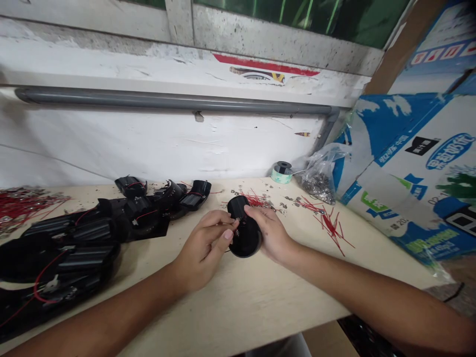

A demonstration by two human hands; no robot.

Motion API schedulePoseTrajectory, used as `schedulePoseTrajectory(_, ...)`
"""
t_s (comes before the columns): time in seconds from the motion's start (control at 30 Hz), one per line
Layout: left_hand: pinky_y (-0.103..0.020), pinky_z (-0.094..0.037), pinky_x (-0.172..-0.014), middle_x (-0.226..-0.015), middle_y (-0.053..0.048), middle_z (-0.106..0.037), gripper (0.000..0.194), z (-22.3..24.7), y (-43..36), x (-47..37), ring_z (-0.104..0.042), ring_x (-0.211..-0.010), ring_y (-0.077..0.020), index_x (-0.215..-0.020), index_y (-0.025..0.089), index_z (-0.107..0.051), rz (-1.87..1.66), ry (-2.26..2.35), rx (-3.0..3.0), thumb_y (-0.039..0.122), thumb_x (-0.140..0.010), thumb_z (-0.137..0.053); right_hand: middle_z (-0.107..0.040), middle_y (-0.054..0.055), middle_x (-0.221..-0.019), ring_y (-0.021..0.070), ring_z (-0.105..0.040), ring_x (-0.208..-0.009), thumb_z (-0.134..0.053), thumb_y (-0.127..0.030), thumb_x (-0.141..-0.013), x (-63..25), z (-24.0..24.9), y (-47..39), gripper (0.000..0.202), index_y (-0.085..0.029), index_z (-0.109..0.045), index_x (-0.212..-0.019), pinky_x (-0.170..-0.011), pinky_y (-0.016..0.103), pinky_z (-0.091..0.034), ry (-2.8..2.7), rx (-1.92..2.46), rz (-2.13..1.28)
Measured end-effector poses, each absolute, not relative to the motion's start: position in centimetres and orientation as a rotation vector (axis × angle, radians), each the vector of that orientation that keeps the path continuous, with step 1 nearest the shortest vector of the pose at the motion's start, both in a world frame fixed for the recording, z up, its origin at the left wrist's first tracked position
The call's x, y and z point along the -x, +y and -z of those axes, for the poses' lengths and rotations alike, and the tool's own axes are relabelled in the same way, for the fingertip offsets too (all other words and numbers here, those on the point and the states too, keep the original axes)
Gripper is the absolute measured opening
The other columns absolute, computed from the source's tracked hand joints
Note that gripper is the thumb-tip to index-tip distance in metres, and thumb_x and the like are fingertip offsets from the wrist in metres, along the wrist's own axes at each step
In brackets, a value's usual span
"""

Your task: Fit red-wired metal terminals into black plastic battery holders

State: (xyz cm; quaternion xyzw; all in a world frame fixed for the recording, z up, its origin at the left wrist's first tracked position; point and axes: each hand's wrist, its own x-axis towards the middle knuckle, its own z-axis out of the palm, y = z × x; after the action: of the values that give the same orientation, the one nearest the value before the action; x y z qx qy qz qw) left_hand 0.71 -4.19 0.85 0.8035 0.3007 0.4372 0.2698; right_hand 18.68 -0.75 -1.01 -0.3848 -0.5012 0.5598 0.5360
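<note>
Near the middle of the table a black plastic housing (245, 240) with a rounded lower end is held by my right hand (273, 232), whose thumb lies on its upper right edge and whose fingers wrap behind it. My left hand (208, 243) is at the housing's left side, thumb and fingertips pinched together on a small metal piece (237, 223), partly hidden by the fingers. Just behind the housing lie red wires (256, 199) and small metal parts.
Many black housings (87, 228) with red wires cover the left of the wooden table (293, 297). More red wires (330, 225) lie at right, near a bag of metal parts (318, 181), a tape roll (281, 172) and a large carton (409, 168). A wire pile (22, 206) sits far left.
</note>
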Motion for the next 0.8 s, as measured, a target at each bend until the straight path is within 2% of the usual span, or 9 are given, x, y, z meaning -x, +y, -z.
schedulePoseTrajectory(0.17, -0.043, -0.043, -0.098, -0.106, -0.011, -0.060, 0.035, -0.9, -4.3, -0.7, -0.055, -0.106, -0.0251, -0.083, 0.018, -0.069, -1.139, 0.814, -2.299, 0.026, -0.100, -0.040, -0.057, 0.001, -0.061, 0.0167, -0.051, -0.060, -0.073, -0.055, -0.075, -18.7, 1.0, -0.8, 0.043, -0.018, -0.056, -0.061, -0.057, 0.028, -0.039, -1.161, 0.892, -1.323)
schedulePoseTrajectory(0.33, -0.044, -0.042, -0.098, -0.110, -0.012, -0.060, 0.030, -0.7, -4.3, -0.7, -0.055, -0.107, -0.0257, -0.108, 0.018, -0.070, -1.158, 0.828, -2.384, 0.022, -0.099, -0.042, -0.051, -0.002, -0.059, 0.0131, -0.044, -0.056, -0.074, -0.049, -0.078, -18.6, 1.2, -0.6, 0.041, -0.017, -0.054, -0.061, -0.055, 0.026, -0.035, -1.111, 0.823, -1.354)
schedulePoseTrajectory(0.43, -0.044, -0.040, -0.102, -0.119, -0.012, -0.058, 0.034, -0.3, -4.2, -0.6, -0.053, -0.115, -0.0255, -0.123, 0.021, -0.066, -1.247, 0.850, -2.275, 0.024, -0.101, -0.040, -0.049, -0.002, -0.058, 0.0127, -0.043, -0.054, -0.072, -0.051, -0.080, -18.5, 1.1, -0.5, 0.042, -0.018, -0.054, -0.062, -0.053, 0.025, -0.035, -1.119, 0.836, -1.326)
schedulePoseTrajectory(0.57, -0.042, -0.040, -0.105, -0.131, -0.010, -0.054, 0.034, 0.2, -3.9, -0.5, -0.052, -0.121, -0.0240, -0.129, 0.025, -0.059, -1.363, 0.959, -1.917, 0.033, -0.102, -0.040, -0.058, 0.001, -0.067, 0.0151, -0.050, -0.062, -0.064, -0.056, -0.086, -18.5, 0.3, -1.0, 0.041, -0.018, -0.062, -0.071, -0.057, 0.026, -0.041, -1.256, 0.871, -1.230)
schedulePoseTrajectory(0.63, -0.041, -0.043, -0.102, -0.132, -0.011, -0.056, 0.035, 0.3, -3.6, -0.5, -0.056, -0.116, -0.0232, -0.130, 0.023, -0.055, -1.336, 0.992, -1.727, 0.039, -0.101, -0.045, -0.060, 0.002, -0.071, 0.0160, -0.052, -0.067, -0.062, -0.057, -0.088, -18.4, -0.1, -1.4, 0.042, -0.017, -0.064, -0.074, -0.060, 0.026, -0.042, -1.332, 0.861, -1.201)
schedulePoseTrajectory(0.8, -0.036, -0.053, -0.083, -0.122, -0.012, -0.061, 0.043, 0.3, -3.3, -0.9, -0.063, -0.098, -0.0214, -0.129, 0.020, -0.054, -1.214, 0.946, -1.476, 0.046, -0.094, -0.055, -0.056, 0.001, -0.068, 0.0146, -0.048, -0.064, -0.060, -0.058, -0.089, -18.5, -0.1, -1.3, 0.044, -0.017, -0.062, -0.074, -0.058, 0.025, -0.040, -1.373, 0.860, -1.179)
